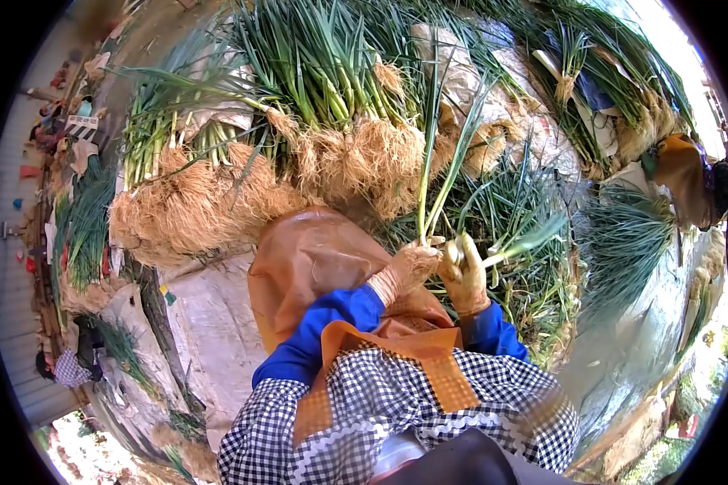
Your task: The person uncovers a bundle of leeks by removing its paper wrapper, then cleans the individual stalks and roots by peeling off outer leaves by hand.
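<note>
My left hand (413, 268), in a soiled tan glove, is closed around the lower ends of a few green onion stalks (425, 174), whose long leaves point up and away. Close beside it, my gloved right hand (464, 279) is closed, with a pale stalk end at its fingers. A blurred green onion stalk (526, 245) sticks out to the right of that hand. Under the hands spreads a brown apron (319, 263) over my lap. Beyond them stand large bundles of green onions (332, 61) with thick, stringy roots (356, 158).
Loose green leaves (534, 291) are heaped on the right. Another leafy bundle (627, 242) lies farther right, near a person's brown apron (683, 182). Pale sacking (214, 323) covers the ground at left. Another person (69, 368) is at the far left edge.
</note>
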### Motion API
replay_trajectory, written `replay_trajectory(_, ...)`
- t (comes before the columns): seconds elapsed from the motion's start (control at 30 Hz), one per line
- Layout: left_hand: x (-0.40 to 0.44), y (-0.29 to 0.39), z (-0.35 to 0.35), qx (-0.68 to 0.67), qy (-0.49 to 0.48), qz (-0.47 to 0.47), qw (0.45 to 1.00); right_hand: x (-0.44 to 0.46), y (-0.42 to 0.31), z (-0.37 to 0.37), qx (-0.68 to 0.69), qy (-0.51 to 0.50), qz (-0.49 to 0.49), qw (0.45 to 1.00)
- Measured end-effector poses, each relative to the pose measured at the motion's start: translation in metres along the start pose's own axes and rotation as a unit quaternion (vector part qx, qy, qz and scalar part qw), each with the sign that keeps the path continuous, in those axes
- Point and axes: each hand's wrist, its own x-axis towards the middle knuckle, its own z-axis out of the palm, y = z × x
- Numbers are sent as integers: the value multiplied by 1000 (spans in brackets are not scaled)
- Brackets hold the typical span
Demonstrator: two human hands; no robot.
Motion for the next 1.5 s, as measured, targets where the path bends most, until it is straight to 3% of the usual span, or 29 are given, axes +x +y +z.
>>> replay_trajectory(0.03, 0, -4, -4, -44, -99, -20, 994, -8, 1, -15, -62, -46, -11, 997)
replay_trajectory(0.07, 11, -19, -27, 36, -71, -18, 997, -16, -9, -19, -8, -14, 28, 999)
replay_trajectory(0.1, 18, -25, -42, -78, -77, -44, 993, -27, -22, -21, 47, 18, 66, 997)
replay_trajectory(0.17, 5, 4, -16, 117, 203, 23, 972, -56, -54, -33, 4, 9, 82, 997)
replay_trajectory(0.23, 9, 5, -30, 140, 167, 42, 975, -92, -92, -51, -279, -182, 42, 942)
replay_trajectory(0.27, 10, 3, -30, 108, 119, 39, 986, -99, -99, -67, -431, -156, 195, 867)
replay_trajectory(0.3, 11, -1, -33, 75, 70, 35, 994, -105, -100, -86, -561, -118, 337, 747)
replay_trajectory(0.33, 19, -11, -51, 14, 28, 22, 999, -120, -81, -117, -740, -133, 384, 536)
replay_trajectory(0.4, 18, -13, -44, 98, 39, 31, 994, -118, -46, -187, -858, -188, 396, 266)
replay_trajectory(0.43, 11, -9, -30, 150, 85, 20, 985, -110, -41, -206, -852, -244, 391, 248)
replay_trajectory(0.47, 20, -20, -58, -12, 3, 29, 999, -90, -36, -182, -744, -121, 414, 510)
replay_trajectory(0.5, 18, -18, -48, -98, -56, 1, 994, -68, -27, -143, -560, 15, 401, 724)
replay_trajectory(0.57, 2, -6, -37, 20, 7, -53, 998, -36, -14, -116, -414, -12, 291, 862)
replay_trajectory(0.6, -3, -7, -31, 51, 27, -85, 995, -14, -7, -122, -362, -54, 251, 896)
replay_trajectory(0.63, -7, -10, -27, 73, 48, -91, 992, -2, 4, -127, -366, 0, 137, 920)
replay_trajectory(0.7, -37, 4, 7, 292, 21, -86, 952, 17, -2, -94, -379, -20, 56, 923)
replay_trajectory(0.8, -61, 15, 59, 286, 34, -53, 956, 29, -27, -41, -440, -28, 28, 897)
replay_trajectory(0.83, -58, 9, 56, 261, 41, -20, 964, 43, -28, -52, -570, 19, 8, 821)
replay_trajectory(0.9, -46, 1, 36, 283, 71, -6, 956, 50, -42, -22, -842, 153, -125, 503)
replay_trajectory(0.93, -40, -3, 25, 256, 98, 11, 962, 54, -43, -27, -829, 115, -281, 470)
replay_trajectory(0.97, -37, -4, 23, 226, 125, 27, 966, 65, -42, -19, -770, 159, -219, 578)
replay_trajectory(1.07, -38, -3, 25, 261, 142, -18, 955, 94, -25, -7, -518, 22, -20, 855)
replay_trajectory(1.1, -37, 0, 25, 263, 133, -24, 955, 98, -28, -14, -484, 20, 83, 871)
replay_trajectory(1.13, -34, 3, 20, 264, 134, -21, 955, 109, -20, -27, -477, -50, 29, 877)
replay_trajectory(1.2, -31, 3, 6, 183, 119, -36, 975, 116, -9, -36, -379, -29, 72, 922)
replay_trajectory(1.33, -24, 5, -7, -18, 165, -90, 982, 100, 17, -32, -393, 45, -95, 913)
replay_trajectory(1.43, -22, 2, -11, -81, 172, -9, 982, 34, 5, -7, -460, -78, 31, 884)
replay_trajectory(1.47, -26, 7, -19, -35, 110, -35, 993, 14, -8, -11, -444, -94, 33, 891)
replay_trajectory(1.5, -21, 8, -20, -4, 165, -53, 985, -5, -28, -22, -430, -109, 36, 896)
